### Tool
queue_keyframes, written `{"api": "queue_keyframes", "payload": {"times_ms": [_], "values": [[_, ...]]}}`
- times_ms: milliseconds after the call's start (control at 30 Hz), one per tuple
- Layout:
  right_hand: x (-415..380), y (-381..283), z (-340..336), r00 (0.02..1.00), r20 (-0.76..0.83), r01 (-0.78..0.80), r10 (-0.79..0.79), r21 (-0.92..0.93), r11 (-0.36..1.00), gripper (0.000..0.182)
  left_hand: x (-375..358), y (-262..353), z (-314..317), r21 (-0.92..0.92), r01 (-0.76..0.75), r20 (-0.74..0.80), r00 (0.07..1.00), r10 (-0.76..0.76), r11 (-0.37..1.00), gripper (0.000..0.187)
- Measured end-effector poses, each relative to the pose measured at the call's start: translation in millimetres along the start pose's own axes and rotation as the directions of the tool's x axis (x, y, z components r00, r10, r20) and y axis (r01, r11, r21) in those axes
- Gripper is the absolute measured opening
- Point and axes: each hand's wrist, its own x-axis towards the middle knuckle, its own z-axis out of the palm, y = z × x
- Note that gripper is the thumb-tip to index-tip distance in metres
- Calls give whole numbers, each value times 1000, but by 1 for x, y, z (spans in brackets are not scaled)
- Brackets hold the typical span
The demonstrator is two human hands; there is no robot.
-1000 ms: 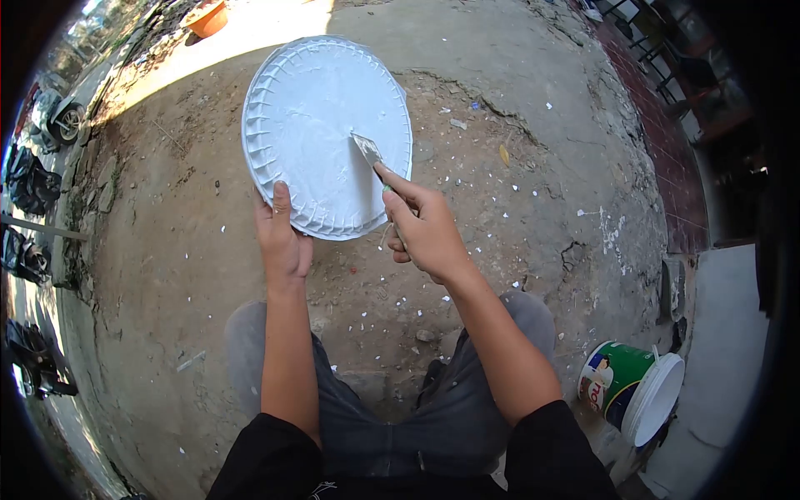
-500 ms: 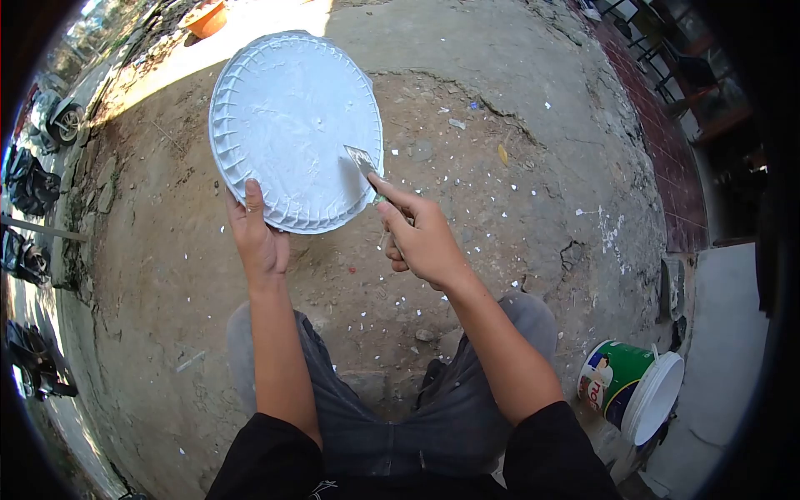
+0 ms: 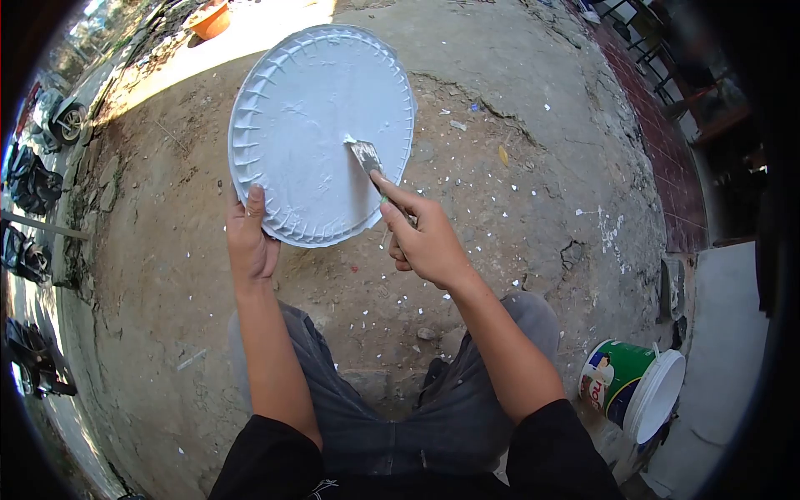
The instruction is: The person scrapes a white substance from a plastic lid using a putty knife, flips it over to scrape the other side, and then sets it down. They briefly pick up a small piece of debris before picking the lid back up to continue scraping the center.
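My left hand [image 3: 252,237] grips the lower left rim of a round white bucket lid [image 3: 308,125], thumb on the near face and the other fingers behind it. Ribs run around the lid's edge, and rough white residue marks its face. In my right hand [image 3: 423,237] is a putty knife [image 3: 365,157], its handle mostly covered by my fingers. The blade lies against the right-middle part of the lid, with a small white clump at its tip.
A green and white paint bucket [image 3: 631,387] lies tipped on its side at the lower right, by a pale wall [image 3: 729,350]. White flakes dot the dirt and cracked concrete. An orange basin [image 3: 209,20] and parked motorbikes [image 3: 58,121] are farther off.
The lid has come closer and shifted right, its face turned slightly. The putty knife stays nearly in place, now farther in from the lid's right rim, with a white clump at its tip.
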Motion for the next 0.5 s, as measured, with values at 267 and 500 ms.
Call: {"api": "queue_keyframes", "payload": {"times_ms": [267, 500], "values": [[-1, -14, -3, 996, -20, 86, -90, -146, 986, 44, -1, 1, 10, -138, -34, -110, 994, 19, 990, 55], [0, -8, 1, 1000, 22, 22, -20, -89, 996, 44, -4, 1, -8, 50, 84, 95, 992, -89, 995, 54]]}}
